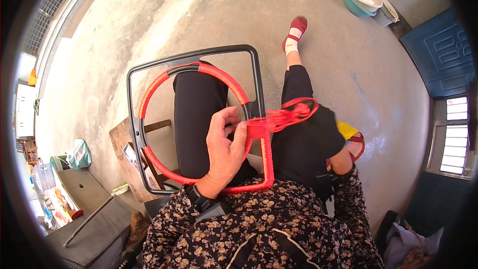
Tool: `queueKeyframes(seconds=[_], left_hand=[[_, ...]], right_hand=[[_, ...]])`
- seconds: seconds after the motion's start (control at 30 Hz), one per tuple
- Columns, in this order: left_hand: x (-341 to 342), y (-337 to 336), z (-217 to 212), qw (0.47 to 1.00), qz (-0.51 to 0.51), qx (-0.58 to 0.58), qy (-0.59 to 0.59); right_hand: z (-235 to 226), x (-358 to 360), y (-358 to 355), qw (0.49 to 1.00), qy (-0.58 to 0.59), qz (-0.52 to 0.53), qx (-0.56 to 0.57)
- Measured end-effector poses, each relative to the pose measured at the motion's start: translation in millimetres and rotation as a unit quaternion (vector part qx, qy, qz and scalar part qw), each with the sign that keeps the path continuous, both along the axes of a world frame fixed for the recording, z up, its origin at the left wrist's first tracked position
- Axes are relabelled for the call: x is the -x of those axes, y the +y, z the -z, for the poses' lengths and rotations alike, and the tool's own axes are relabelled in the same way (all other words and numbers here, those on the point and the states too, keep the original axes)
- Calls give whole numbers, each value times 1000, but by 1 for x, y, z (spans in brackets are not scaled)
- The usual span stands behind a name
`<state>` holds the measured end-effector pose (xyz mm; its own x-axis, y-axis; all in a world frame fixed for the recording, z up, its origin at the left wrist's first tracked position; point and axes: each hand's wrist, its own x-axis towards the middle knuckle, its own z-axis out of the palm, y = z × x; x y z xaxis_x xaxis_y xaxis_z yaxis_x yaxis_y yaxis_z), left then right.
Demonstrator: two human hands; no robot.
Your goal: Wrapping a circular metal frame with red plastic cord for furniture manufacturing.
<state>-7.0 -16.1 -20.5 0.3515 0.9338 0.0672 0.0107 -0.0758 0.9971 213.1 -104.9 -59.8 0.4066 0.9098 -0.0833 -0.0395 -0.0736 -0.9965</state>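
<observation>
A black square frame with a round inner ring lies across my lap. Red cord is wound tightly around much of the ring and around the frame's lower right corner. My left hand is at the frame's right side, thumb and fingers closed on the flat strands of red cord. From there a loose, tangled bundle of the cord stretches right over my knee, partly blurred. My right hand is down beside my right thigh, its fingers hidden behind the leg.
A yellow and red item lies beyond my right knee. To the left are a small wooden stool and a grey bench with a stick across it. Basins stand at the far right, near a blue door.
</observation>
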Motion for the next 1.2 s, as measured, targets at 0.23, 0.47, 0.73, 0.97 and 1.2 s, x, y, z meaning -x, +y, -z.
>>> queueKeyframes(seconds=[0.23,0.47,0.73,0.97,1.2], left_hand=[[-3,2,2,995,59,81,27],[-5,1,11,976,87,184,-78],[-5,2,3,961,90,237,-107],[-6,5,3,939,100,299,-140],[-3,6,0,928,121,329,-127]], right_hand=[[70,-174,-143,890,-288,304,181],[61,-137,-105,965,185,152,-102],[19,14,-9,959,-207,-187,-45],[44,-34,-95,890,-428,-146,-57],[-22,2,-8,890,445,43,-87]])
